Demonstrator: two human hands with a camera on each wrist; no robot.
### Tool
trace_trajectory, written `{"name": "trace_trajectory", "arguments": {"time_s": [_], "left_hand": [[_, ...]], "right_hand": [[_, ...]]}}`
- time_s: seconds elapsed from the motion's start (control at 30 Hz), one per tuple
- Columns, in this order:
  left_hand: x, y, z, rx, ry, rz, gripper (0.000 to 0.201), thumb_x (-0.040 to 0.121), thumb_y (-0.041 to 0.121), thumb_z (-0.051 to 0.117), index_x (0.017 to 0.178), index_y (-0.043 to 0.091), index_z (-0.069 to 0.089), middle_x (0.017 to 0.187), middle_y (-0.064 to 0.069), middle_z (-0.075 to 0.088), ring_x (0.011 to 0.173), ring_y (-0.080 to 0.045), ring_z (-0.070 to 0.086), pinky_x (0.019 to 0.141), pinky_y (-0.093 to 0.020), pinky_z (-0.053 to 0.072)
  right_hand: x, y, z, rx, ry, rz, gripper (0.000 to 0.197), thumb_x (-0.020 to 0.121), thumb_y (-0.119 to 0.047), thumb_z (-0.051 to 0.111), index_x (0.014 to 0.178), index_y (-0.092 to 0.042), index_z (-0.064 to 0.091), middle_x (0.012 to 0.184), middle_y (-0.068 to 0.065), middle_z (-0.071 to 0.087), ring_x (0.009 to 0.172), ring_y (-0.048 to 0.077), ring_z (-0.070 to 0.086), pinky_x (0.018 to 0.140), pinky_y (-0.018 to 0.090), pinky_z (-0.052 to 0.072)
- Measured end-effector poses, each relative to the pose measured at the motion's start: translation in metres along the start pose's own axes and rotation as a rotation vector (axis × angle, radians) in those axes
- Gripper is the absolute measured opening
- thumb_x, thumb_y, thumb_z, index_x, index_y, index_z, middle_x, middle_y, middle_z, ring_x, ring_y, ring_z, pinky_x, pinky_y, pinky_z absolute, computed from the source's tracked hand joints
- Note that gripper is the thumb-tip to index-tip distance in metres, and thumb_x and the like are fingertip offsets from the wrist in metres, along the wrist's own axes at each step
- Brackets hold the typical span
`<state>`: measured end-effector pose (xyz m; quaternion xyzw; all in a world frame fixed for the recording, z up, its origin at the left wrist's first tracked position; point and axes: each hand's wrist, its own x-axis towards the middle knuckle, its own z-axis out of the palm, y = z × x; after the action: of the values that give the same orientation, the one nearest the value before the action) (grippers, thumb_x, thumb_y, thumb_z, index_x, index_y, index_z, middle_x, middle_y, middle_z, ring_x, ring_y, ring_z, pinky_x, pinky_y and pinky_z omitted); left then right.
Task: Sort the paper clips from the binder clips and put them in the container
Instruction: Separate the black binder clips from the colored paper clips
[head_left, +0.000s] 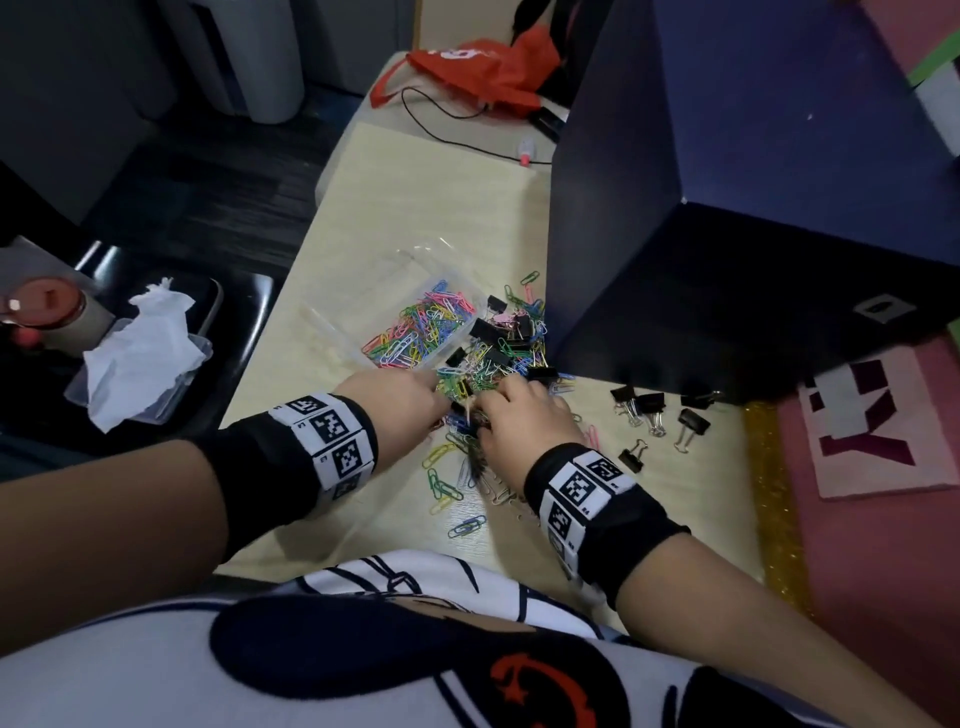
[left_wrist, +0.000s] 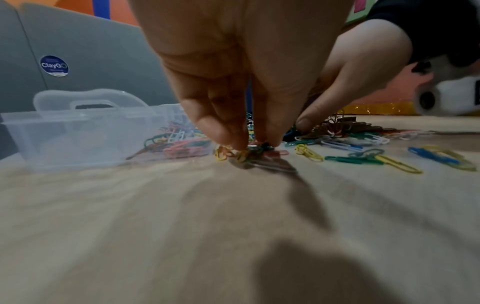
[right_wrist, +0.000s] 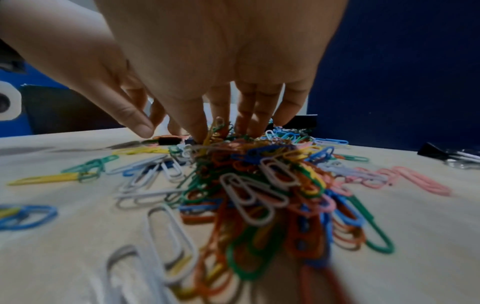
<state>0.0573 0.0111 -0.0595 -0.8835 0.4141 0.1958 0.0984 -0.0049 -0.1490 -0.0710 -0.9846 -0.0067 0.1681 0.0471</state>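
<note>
Printed white and dark-blue fabric (head_left: 363, 649) fills the bottom of the head view, and from it both forearms reach up to the middle of the frame. At the centre, a few coloured paper clips (left_wrist: 249, 151) are pinched between the fingertips (left_wrist: 228, 133) of the left hand (head_left: 400, 395), low against the pale wooden tabletop (left_wrist: 182, 226). Just to its right, the right hand (head_left: 524, 421) is pressed fingers-down into the mixed pile of paper clips (right_wrist: 259, 185); whether anything is gripped there cannot be told. Black bands with square markers (head_left: 332, 441) are worn on both wrists. Above the hands, a clear plastic container (head_left: 415, 312) holding sorted clips is seen touching the pile's upper left edge, and black binder clips (head_left: 498, 332) are scattered through the pile's upper part. More binder clips (head_left: 654, 415) are set apart at centre right. A dark navy panel (head_left: 727, 208) occupies the upper right, a red bag (head_left: 478, 67) with a black cable the top centre, and crumpled tissue (head_left: 140, 353) in a tray the left. Pink surfacing (head_left: 883, 571) is seen along the right edge.
</note>
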Motion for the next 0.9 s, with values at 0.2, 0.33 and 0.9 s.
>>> {"name": "trace_trajectory", "arguments": {"time_s": [0.2,0.33,0.9], "left_hand": [[0.001,0.000,0.001,-0.034,-0.039,-0.028,0.023,0.092,0.027,0.052,0.110,0.013,0.055,0.106,-0.008,0.056,0.097,-0.028,0.059,0.075,-0.037,0.049],[0.003,0.003,0.001,-0.034,-0.030,-0.021,0.022,0.094,0.023,0.046,0.110,0.012,0.055,0.108,-0.010,0.057,0.097,-0.029,0.059,0.074,-0.036,0.047],[0.006,0.003,0.002,-0.061,-0.005,0.034,0.024,0.088,0.020,0.047,0.110,0.016,0.057,0.103,-0.005,0.053,0.092,-0.027,0.059,0.066,-0.034,0.045]], "right_hand": [[-0.001,-0.003,-0.002,0.061,0.091,-0.011,0.028,0.090,-0.030,0.051,0.117,-0.021,0.055,0.120,0.003,0.047,0.116,0.027,0.041,0.097,0.039,0.032],[0.001,-0.012,0.000,0.048,0.020,-0.010,0.036,0.090,-0.033,0.053,0.125,-0.022,0.053,0.122,0.003,0.048,0.118,0.026,0.042,0.098,0.039,0.033],[-0.002,-0.004,-0.005,0.091,0.018,0.065,0.026,0.088,-0.022,0.049,0.113,-0.024,0.059,0.118,0.002,0.049,0.115,0.027,0.044,0.095,0.036,0.033]]}}
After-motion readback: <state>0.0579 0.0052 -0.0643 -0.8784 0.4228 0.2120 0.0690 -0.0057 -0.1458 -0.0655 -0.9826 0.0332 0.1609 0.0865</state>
